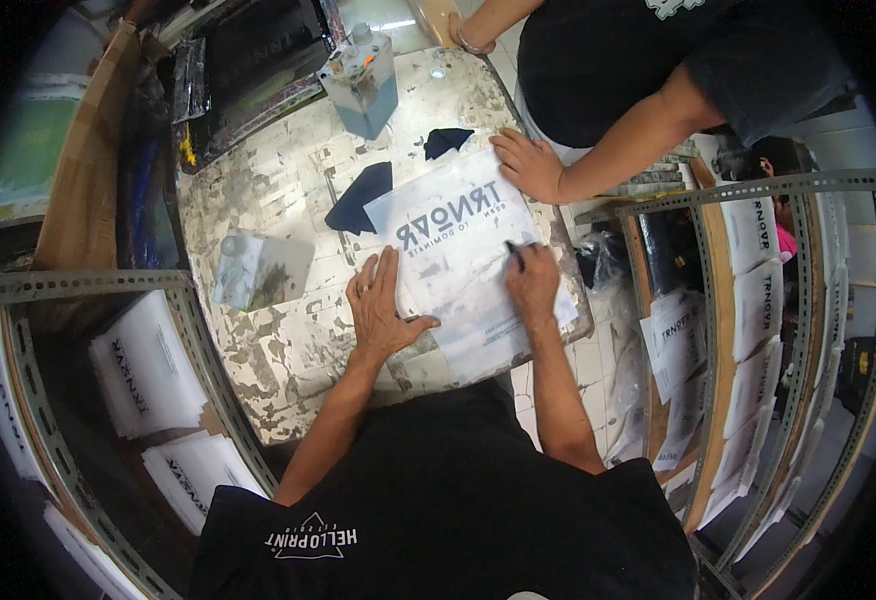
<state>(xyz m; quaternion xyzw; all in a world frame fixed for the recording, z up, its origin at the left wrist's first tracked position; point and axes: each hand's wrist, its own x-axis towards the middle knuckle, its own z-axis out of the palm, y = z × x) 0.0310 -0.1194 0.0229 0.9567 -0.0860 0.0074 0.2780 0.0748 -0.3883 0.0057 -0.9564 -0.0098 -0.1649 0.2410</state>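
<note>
A translucent white sheet (448,285) with dark printed lettering lies on the worn table in front of me. My left hand (380,312) rests flat with fingers spread at the sheet's left edge. In my right hand (534,290) a short dark pen-like tool (515,256) is pinched, its tip close to the right half of the sheet. Whether it is a pen or a blade does not show. Another person's hand (530,166) lies on the sheet's far right corner. Dark cloth pieces, one larger (363,200) and one smaller (448,142), sit just beyond the sheet.
The table (288,370) has a peeling, stained top. A clear jug of bluish liquid (363,95) stands at the back; another translucent container (258,270) is at the left. A dark framed panel (258,60) is behind. Metal racks with stacked printed sheets (148,370) flank both sides.
</note>
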